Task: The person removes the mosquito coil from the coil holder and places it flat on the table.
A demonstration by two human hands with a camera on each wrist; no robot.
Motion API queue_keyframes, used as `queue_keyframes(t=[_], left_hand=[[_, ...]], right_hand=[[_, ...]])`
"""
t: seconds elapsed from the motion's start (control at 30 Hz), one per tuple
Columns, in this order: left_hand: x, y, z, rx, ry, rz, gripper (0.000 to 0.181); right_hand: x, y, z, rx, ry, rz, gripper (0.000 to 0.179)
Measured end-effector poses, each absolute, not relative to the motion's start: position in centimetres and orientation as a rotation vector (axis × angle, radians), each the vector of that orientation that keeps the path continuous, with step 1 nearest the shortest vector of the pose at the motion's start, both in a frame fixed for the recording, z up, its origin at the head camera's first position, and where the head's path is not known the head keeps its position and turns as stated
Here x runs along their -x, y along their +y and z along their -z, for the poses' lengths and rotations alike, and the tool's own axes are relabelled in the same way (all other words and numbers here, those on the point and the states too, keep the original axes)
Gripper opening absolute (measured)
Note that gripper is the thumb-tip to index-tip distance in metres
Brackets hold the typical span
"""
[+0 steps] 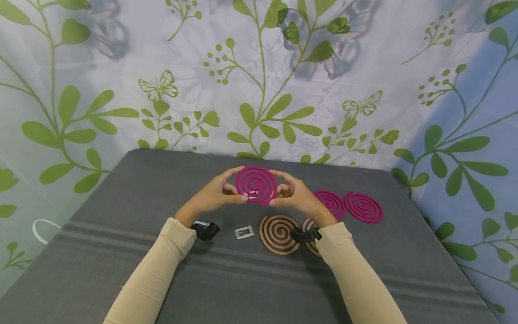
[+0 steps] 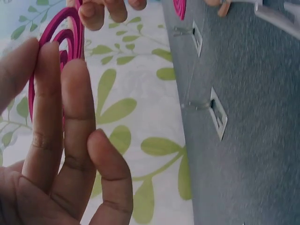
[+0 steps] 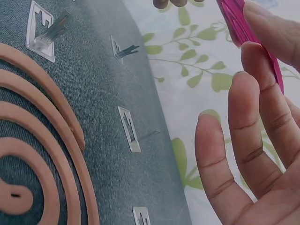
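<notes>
Between both hands a pink mosquito coil (image 1: 256, 185) is held up above the table, its flat spiral face toward the head camera. My left hand (image 1: 212, 193) pinches its left edge between thumb and fingers. On the opposite edge, my right hand (image 1: 298, 197) pinches it likewise. Seen nearly edge-on, the coil (image 3: 240, 21) shows between thumb and fingertips in the right wrist view. Below the hands lies a brown coil (image 1: 280, 231), with a second one partly hidden by the right wrist. A small metal coil stand (image 1: 238, 233) lies left of them.
Two more pink coils, one at the far right (image 1: 363, 207) and one beside it (image 1: 332, 202), lie on the grey table (image 1: 121, 252). Several metal stands (image 3: 127, 126) with raised prongs are spread over the cloth. A patterned curtain (image 1: 194, 81) hangs behind.
</notes>
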State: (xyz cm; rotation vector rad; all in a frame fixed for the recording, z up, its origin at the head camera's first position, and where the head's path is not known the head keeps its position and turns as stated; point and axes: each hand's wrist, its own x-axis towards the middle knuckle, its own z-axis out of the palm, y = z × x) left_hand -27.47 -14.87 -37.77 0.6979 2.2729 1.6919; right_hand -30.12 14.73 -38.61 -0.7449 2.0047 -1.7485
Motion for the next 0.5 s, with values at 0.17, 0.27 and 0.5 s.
queue_keyframes(t=[0.17, 0.27, 0.5], left_hand=[[27.2, -13.9, 38.1, -0.72, 2.275, -1.702, 0.089], [27.1, -13.3, 38.3, -0.716, 2.276, -1.709, 0.09], [26.6, -12.0, 38.9, -0.696, 2.319, -1.682, 0.09]], right_hand=[[29.7, 15.5, 38.7, 0.73, 2.013, 1.764, 0.092], [29.5, 16.0, 38.8, 0.723, 2.012, 1.77, 0.094], [28.8, 17.4, 39.0, 0.701, 2.077, 1.733, 0.094]])
